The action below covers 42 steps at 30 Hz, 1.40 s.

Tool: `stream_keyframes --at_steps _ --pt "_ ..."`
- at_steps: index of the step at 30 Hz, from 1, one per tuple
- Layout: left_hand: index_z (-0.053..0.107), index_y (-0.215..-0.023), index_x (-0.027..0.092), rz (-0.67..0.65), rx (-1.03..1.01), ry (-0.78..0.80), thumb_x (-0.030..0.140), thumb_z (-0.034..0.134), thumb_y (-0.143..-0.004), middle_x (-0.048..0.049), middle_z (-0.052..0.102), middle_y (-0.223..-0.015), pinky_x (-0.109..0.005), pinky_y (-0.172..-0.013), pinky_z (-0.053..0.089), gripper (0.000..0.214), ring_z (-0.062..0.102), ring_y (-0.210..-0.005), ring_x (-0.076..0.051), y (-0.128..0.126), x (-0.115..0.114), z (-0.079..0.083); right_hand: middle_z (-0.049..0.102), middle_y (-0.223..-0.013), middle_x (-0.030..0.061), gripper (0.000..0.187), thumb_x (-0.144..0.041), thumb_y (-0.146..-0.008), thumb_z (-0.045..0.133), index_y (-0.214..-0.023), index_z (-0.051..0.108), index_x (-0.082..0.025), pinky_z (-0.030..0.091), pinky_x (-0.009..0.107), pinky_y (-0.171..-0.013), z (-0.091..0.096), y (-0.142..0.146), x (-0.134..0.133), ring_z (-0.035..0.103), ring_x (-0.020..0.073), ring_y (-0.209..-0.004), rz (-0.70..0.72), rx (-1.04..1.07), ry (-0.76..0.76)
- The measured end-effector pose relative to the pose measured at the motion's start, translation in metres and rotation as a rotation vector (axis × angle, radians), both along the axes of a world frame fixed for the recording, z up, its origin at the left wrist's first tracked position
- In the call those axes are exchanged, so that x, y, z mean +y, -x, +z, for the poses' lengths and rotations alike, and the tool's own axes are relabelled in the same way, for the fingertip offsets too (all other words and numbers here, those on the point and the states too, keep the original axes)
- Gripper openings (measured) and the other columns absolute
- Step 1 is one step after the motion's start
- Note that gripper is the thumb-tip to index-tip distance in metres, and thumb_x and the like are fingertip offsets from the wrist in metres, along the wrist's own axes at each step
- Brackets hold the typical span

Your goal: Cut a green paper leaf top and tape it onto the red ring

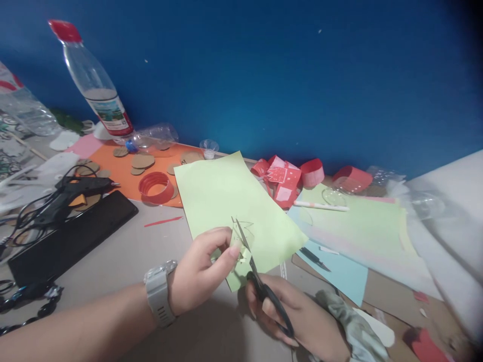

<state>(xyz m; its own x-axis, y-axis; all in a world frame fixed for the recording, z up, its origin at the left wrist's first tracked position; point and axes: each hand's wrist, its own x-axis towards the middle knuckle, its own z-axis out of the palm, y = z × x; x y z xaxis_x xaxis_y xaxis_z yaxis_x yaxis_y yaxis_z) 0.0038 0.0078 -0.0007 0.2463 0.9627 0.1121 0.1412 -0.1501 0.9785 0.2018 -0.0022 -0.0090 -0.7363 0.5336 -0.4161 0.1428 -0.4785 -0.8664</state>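
My left hand (206, 264), with a grey watch on its wrist, pinches the lower edge of a light green sheet of paper (226, 191). Pencil lines in a zigzag show near my thumb, and a small cut flap of the paper curls there. In my right hand (283, 306) is a pair of black-handled scissors (256, 269), my fingers through the handles. Its blades point up and to the left, slightly apart, over the drawn lines beside my left thumb. Part of the paper under my left hand is hidden.
A black glue gun (77, 188) and a long black box (75, 241) lie at left. A bottle (94, 85) stands behind orange paper (109, 163) with cardboard discs. Red paper shapes (289, 178), a white pen (320, 206) and a craft knife (315, 258) are at right. A blue wall (264, 75) rises behind.
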Motion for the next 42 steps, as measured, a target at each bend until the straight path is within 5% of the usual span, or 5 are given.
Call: stream_keyframes --at_steps 42 --pt "0.042 -0.072 0.019 0.023 0.067 -0.046 0.036 0.035 -0.096 -0.0005 0.048 -0.070 -0.027 -0.062 0.037 0.030 0.044 -0.063 -0.014 0.0003 -0.0016 -0.0010 0.035 -0.052 -0.0086 0.050 -0.067 -0.080 0.054 -0.078 0.046 -0.017 0.018 0.019 -0.033 -0.0025 -0.0001 0.0002 0.026 0.0030 -0.037 -0.016 -0.005 -0.004"
